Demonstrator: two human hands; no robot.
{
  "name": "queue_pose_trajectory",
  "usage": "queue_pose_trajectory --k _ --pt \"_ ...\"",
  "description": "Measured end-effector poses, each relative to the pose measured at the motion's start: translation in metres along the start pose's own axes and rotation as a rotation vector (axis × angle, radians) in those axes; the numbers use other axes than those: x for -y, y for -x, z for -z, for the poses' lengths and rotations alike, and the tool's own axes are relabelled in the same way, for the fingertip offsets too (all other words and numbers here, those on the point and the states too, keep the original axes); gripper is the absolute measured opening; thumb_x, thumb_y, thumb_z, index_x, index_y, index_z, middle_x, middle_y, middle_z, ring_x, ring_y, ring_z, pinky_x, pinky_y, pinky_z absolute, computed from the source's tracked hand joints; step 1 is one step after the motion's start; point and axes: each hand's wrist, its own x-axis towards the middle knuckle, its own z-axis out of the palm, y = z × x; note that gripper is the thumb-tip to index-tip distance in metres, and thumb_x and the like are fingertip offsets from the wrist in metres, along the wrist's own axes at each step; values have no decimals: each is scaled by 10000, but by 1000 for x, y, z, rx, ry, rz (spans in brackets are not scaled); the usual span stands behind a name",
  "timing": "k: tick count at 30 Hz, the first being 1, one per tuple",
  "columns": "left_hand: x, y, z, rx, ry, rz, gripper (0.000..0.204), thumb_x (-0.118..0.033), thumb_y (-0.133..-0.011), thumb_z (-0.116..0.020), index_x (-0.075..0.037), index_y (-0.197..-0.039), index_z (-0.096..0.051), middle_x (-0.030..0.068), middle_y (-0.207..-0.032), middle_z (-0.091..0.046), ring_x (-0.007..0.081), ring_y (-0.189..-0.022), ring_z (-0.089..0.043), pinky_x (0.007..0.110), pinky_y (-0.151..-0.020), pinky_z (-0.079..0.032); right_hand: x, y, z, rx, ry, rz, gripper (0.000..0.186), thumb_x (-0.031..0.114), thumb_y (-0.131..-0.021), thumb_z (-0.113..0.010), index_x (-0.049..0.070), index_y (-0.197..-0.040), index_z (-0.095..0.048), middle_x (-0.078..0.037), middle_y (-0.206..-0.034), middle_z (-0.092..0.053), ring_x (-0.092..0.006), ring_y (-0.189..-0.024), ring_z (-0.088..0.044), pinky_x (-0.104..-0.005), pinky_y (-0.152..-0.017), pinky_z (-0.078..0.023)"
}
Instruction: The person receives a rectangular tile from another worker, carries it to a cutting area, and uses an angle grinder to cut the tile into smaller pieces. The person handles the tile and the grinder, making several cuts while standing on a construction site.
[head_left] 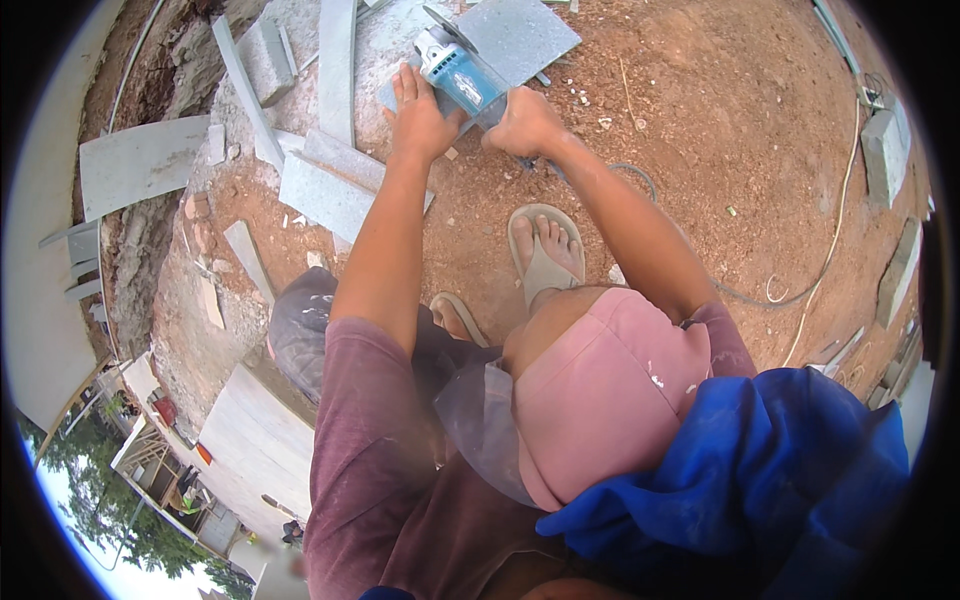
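Observation:
An angle grinder (466, 82) with a blue body and silver head is at the top centre, its disc (450, 28) towards the far side. My right hand (524, 122) is wrapped round the rear of its body. My left hand (422, 118) lies next to the grinder, fingers stretched out over a grey tile piece (387, 95). Its thumb is close to the tool's body; whether it touches is hard to tell. Just beyond the grinder lies a larger grey tile (522, 42) on the ground. Part of the cut edge is hidden by the tool.
Several cut tile strips (338, 75) and offcuts (325, 192) lie at the left. A dark cord (640, 172) trails over the reddish dirt from my right hand. Stone blocks (885, 158) stand along the right. My sandalled foot (546, 245) is just below the grinder.

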Motion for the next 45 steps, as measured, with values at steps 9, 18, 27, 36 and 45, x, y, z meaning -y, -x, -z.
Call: queue_pose_trajectory --k 9,18,27,36,45 --pt "-1 2 3 10 8 3 1074 -412 -845 -771 24 -1614 -161 198 -1713 -63 363 -1584 -77 639 -1232 -139 10 -8 3 4 -5 15 432 257 -603 -792 -107 -825 -728 -304 -895 -725 -396 -871 -741 -419 -802 -590" --pt "-2 1 0 -17 10 -3 1054 -373 -842 -736 10 -1621 -137 205 -1710 -79 382 -1579 -96 651 -1227 -140 18 -22 5 3 -15 3 407 270 -573 -810 -80 -766 -732 -276 -845 -727 -369 -830 -744 -409 -773 -586" --pt "-5 4 6 22 -9 29 1083 -426 -826 -758 24 -1613 -164 201 -1710 -87 356 -1585 -89 644 -1227 -163 36 -20 5 -62 -112 89 323 244 -560 -789 -44 -686 -715 -232 -746 -719 -340 -745 -736 -383 -706 -582" --pt "-3 -2 -1 -16 45 12 1105 -455 -812 -780 7 -1614 -177 212 -1706 -102 373 -1583 -88 680 -1196 -186 44 -37 10 -74 -72 98 373 255 -567 -783 -55 -769 -740 -248 -855 -737 -361 -838 -745 -388 -776 -596" --pt "-8 1 5 21 28 12 1092 -444 -827 -768 34 -1606 -170 199 -1711 -89 366 -1585 -88 668 -1201 -198 35 -47 2 -99 -58 95 367 230 -558 -790 -82 -735 -715 -247 -789 -725 -340 -749 -737 -379 -705 -583"
